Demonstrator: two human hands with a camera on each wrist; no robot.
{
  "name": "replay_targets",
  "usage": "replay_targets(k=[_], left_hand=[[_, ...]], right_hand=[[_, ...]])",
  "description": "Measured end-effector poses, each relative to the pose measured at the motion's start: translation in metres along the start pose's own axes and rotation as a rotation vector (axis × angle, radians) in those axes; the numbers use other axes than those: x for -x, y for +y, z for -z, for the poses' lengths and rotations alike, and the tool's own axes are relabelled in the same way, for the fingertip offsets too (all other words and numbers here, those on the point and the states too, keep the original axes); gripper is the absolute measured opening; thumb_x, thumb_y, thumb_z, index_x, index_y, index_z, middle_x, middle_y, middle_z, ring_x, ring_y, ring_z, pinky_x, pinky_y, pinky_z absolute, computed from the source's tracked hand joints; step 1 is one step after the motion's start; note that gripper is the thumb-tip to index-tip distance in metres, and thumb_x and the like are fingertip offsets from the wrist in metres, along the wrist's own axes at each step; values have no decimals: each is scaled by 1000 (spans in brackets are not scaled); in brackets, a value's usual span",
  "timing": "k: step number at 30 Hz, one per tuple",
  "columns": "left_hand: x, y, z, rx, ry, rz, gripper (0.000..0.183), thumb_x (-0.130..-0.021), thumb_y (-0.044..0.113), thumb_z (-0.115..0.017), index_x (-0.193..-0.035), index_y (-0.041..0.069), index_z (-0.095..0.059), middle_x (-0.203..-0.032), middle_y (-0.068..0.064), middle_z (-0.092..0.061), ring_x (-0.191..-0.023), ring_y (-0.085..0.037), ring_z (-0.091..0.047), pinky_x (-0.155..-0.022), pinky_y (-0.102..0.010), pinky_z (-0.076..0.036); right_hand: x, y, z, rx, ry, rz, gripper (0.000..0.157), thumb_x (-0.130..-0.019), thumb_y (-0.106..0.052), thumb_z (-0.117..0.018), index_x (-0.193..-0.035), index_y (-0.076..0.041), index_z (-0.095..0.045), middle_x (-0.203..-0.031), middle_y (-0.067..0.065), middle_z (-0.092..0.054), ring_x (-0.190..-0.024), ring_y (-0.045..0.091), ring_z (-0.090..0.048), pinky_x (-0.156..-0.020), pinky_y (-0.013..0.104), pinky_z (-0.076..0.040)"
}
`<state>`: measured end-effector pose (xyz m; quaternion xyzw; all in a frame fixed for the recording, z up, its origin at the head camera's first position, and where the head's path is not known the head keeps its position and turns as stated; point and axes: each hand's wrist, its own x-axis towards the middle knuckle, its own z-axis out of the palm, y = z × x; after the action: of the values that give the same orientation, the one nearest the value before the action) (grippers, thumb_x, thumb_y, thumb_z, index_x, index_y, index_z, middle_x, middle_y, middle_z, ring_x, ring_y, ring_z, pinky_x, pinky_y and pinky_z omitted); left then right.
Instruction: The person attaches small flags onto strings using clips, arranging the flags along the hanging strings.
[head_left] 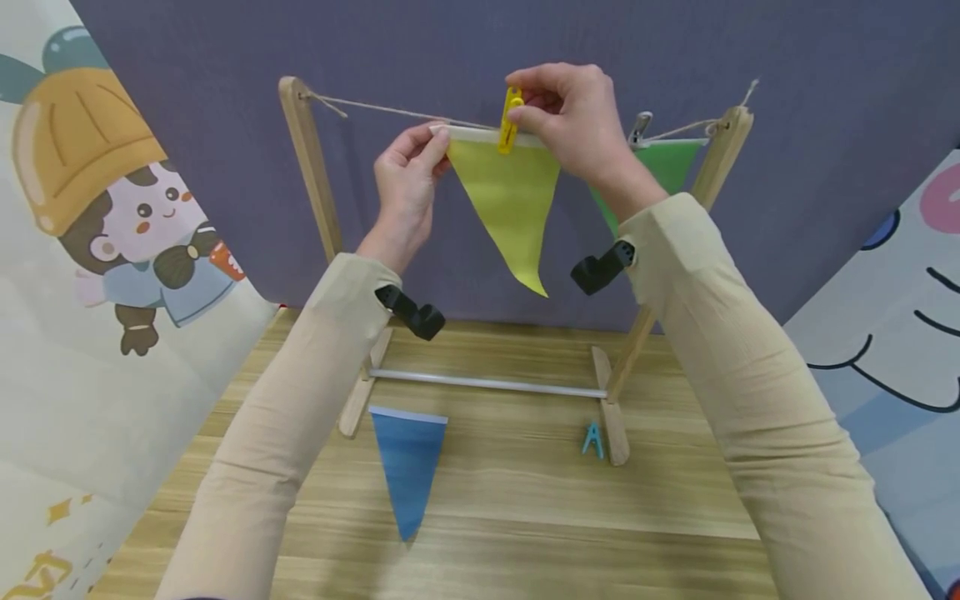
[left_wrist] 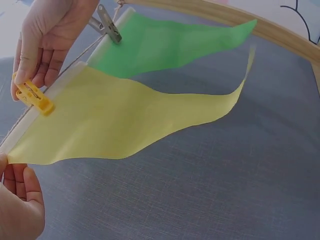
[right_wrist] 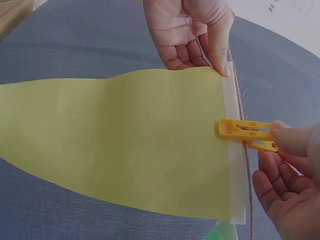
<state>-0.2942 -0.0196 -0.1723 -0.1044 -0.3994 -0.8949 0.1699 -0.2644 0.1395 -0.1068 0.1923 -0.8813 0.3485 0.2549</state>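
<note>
A yellow triangular pennant with a white top band hangs against the twine, its tip curling. My left hand pinches the band's left corner between thumb and fingers. In my right hand is a yellow clothespin, held by its handle end between thumb and forefinger. The clothespin straddles twine and band near the band's middle in the right wrist view. A green pennant hangs beside it under a metal clip, partly hidden by my right arm in the head view.
A wooden frame with two posts carries the twine, with a pale crossbar low between its feet. On the wooden table lie a blue pennant and a light blue clothespin. A grey-blue panel stands behind.
</note>
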Motion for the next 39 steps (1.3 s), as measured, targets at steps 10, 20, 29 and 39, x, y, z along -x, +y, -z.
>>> replay_targets(k=[10, 20, 29, 39], left_hand=[[0, -2, 3, -39, -25, 10, 16, -85, -8, -62, -74, 3, -65, -85, -6, -64, -61, -12, -54, -63, -24, -46], [-1, -9, 9, -99, -34, 66, 11, -85, -9, -61, -79, 0, -63, -77, -6, -60, -62, -12, -53, -62, -21, -46], [-1, -10, 11, -161, -44, 70, 13, -84, -10, -63, -78, 2, -62, -72, -3, -59, -61, -10, -54, -62, -20, -47], [0, -11, 14, -228, -85, 23, 4, -87, -1, -64, -84, 2, -63, -75, 0, -59, -64, -10, -55, -71, -25, -48]], right_hand=[[3, 1, -3, 10, 3, 20, 36, -89, -15, -64, -124, -7, -61, -108, 9, -62, -88, 9, -56, -82, 17, -47], [6, 5, -10, 12, -9, 48, 42, -89, -14, -64, -130, -7, -55, -112, 12, -59, -95, 16, -56, -87, 19, -47], [9, 5, -10, 57, -31, 100, 47, -88, -16, -66, -132, -6, -53, -118, 12, -58, -105, 19, -56, -91, 21, -44], [13, 5, -11, 100, 8, 193, 37, -88, -17, -67, -120, 0, -61, -106, 13, -62, -94, 18, -58, -85, 22, -46]])
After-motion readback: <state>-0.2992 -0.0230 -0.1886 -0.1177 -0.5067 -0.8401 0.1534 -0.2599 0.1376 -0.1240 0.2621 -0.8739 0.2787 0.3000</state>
